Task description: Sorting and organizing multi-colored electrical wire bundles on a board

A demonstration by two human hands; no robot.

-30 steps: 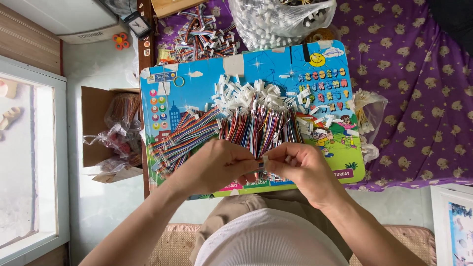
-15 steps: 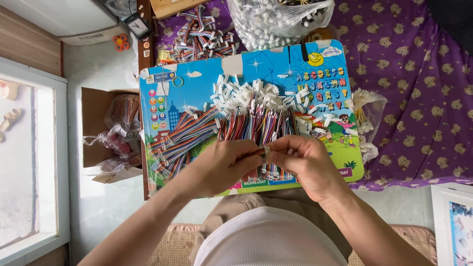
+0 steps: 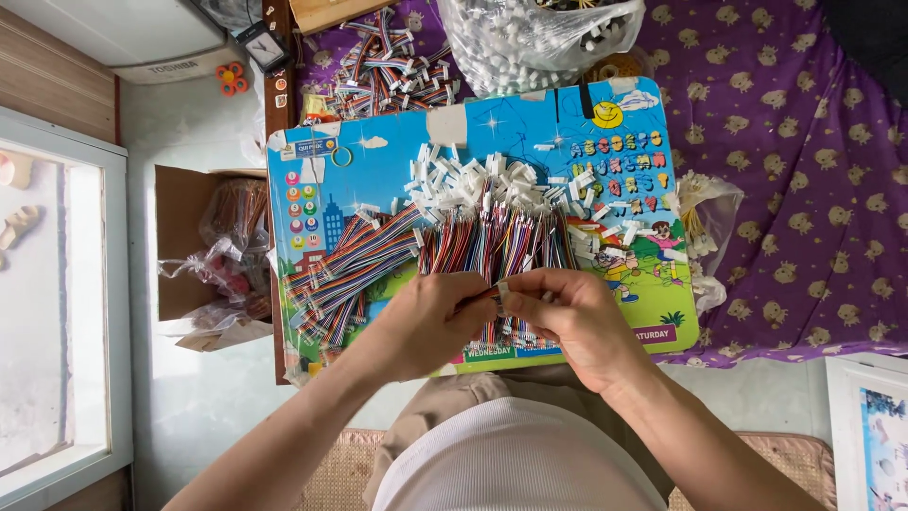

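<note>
Nearest, hands: left hand point(image 3: 426, 322) and right hand point(image 3: 567, 317) meet, fingers pinching a small white connector point(image 3: 502, 290).
Beyond: multicoloured wire bundles point(image 3: 454, 251) on a colourful board point(image 3: 378, 170).
Farthest: plastic bag point(image 3: 530, 38) on purple cloth point(image 3: 804, 170).

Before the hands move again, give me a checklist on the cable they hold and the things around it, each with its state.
1. Left hand and right hand meet over one small piece: ok.
2. That piece is a ribbon cable end or connector: cannot tell, fingers hide most of it.
3. Cable pile lies on the colourful board: ok.
4. Loose white connectors within reach behind the pile: ok.
5. Bag of white connectors stays off the board: not ok, it overlaps the far edge.
</note>
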